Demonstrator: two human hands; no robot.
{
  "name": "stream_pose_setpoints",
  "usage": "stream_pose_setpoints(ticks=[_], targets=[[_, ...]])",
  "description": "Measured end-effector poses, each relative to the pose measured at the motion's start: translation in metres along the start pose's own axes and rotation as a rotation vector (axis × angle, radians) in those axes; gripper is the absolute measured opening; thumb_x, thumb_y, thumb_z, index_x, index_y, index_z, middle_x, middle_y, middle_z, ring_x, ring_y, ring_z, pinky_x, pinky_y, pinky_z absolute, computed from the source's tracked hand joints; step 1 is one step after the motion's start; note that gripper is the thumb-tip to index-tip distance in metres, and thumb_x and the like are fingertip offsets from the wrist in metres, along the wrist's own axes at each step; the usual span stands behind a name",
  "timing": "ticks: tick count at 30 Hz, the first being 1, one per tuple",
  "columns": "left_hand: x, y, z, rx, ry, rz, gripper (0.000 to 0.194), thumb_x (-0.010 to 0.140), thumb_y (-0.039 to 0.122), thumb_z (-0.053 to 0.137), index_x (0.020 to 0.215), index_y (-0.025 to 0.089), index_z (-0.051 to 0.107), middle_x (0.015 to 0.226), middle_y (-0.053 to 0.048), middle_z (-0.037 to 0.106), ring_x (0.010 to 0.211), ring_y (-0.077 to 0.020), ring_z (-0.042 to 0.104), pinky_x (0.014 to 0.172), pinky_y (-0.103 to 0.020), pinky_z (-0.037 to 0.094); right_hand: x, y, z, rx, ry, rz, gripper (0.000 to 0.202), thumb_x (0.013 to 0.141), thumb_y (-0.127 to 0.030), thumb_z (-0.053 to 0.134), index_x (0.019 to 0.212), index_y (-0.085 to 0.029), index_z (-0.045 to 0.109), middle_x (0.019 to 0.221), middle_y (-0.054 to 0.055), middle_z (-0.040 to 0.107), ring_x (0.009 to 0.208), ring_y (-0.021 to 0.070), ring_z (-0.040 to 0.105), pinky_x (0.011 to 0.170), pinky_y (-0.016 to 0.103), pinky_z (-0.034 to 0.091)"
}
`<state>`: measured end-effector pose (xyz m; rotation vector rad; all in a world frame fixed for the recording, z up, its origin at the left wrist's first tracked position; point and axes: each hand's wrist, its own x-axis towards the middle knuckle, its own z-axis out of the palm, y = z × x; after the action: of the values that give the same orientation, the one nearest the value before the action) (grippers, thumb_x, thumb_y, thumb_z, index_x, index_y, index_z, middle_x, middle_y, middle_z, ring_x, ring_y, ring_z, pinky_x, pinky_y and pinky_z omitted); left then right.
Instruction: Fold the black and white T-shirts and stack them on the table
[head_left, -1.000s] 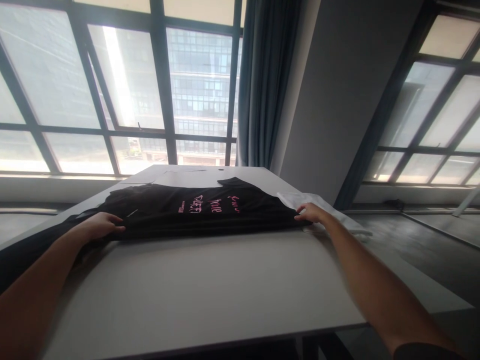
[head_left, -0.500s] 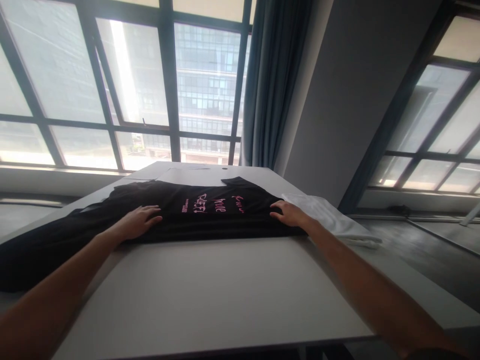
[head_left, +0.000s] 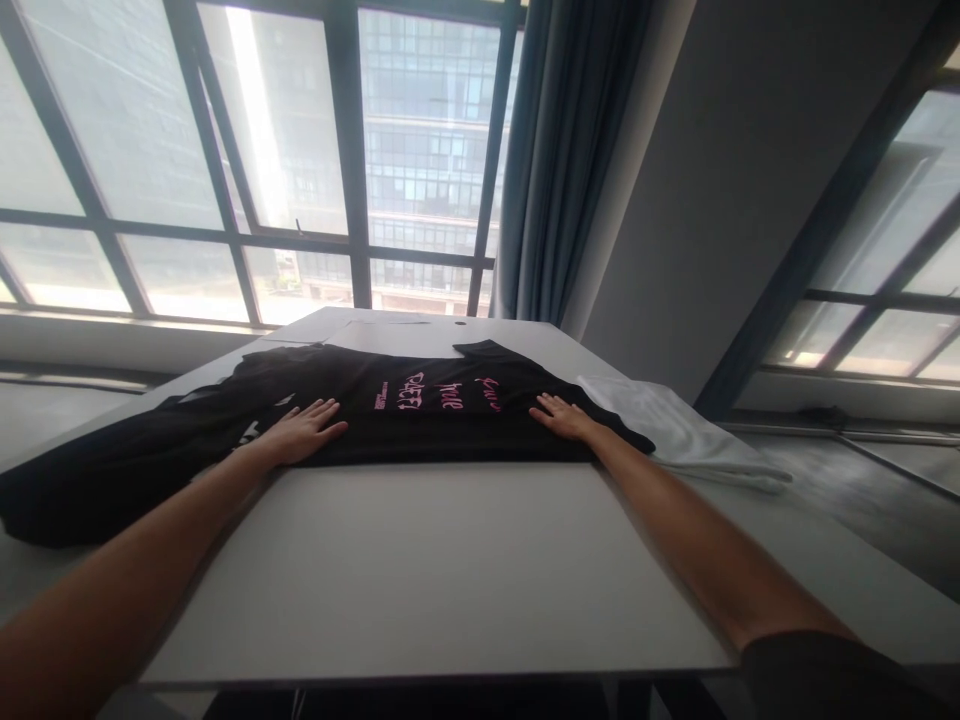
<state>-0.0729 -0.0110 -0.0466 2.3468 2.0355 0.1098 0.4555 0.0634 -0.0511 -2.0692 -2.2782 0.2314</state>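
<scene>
A black shirt with pink lettering lies folded lengthwise across the white table. My left hand rests on its left part, palm down with fingers spread. On the right part of the shirt, near the lettering, my right hand lies flat with its fingers apart. Neither hand grips the cloth. Some white print shows on the black fabric beside my left wrist.
White folded cloth lies on the table to the right of the black shirt. More dark fabric extends to the table's left side. Beyond the far edge are windows and a blue-grey curtain.
My right hand has moved slightly left over the shirt and flattened, with its fingers straighter. My left hand's fingers are spread wider. The camera view has shifted a little.
</scene>
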Motion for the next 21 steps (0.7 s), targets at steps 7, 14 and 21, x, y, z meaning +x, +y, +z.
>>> stream_pose_setpoints(ticks=[7, 14, 21], targets=[[-0.001, -0.004, -0.005, -0.005, -0.023, -0.088, 0.08, 0.091, 0.064, 0.027, 0.156, 0.019, 0.029, 0.162, -0.008, 0.022, 0.151, -0.0286, 0.018, 0.119, -0.052, 0.017, 0.014, 0.008, -0.019, -0.064, -0.082, 0.043, 0.079, 0.097, -0.068, 0.024, 0.156, -0.015, 0.031, 0.163, 0.01, 0.021, 0.15, 0.0278, 0.019, 0.12, 0.045, 0.019], [0.007, -0.011, -0.007, 0.029, 0.009, -0.098, 0.084, 0.087, 0.069, 0.028, 0.151, 0.017, 0.041, 0.158, -0.01, 0.037, 0.145, -0.0322, 0.033, 0.117, -0.048, 0.024, 0.064, -0.011, -0.054, -0.114, -0.044, 0.105, 0.081, 0.091, -0.077, 0.027, 0.123, -0.015, 0.068, 0.127, 0.018, 0.066, 0.12, 0.0331, 0.06, 0.1, 0.041, 0.044], [0.038, -0.01, -0.019, 0.136, 0.057, -0.099, 0.073, 0.087, 0.066, 0.031, 0.139, 0.022, 0.058, 0.148, -0.011, 0.052, 0.134, -0.0363, 0.047, 0.11, -0.051, 0.033, 0.119, 0.006, -0.034, -0.097, 0.027, 0.052, 0.074, 0.088, -0.074, 0.045, 0.136, -0.02, 0.059, 0.144, 0.016, 0.053, 0.128, 0.0332, 0.053, 0.104, 0.044, 0.042]])
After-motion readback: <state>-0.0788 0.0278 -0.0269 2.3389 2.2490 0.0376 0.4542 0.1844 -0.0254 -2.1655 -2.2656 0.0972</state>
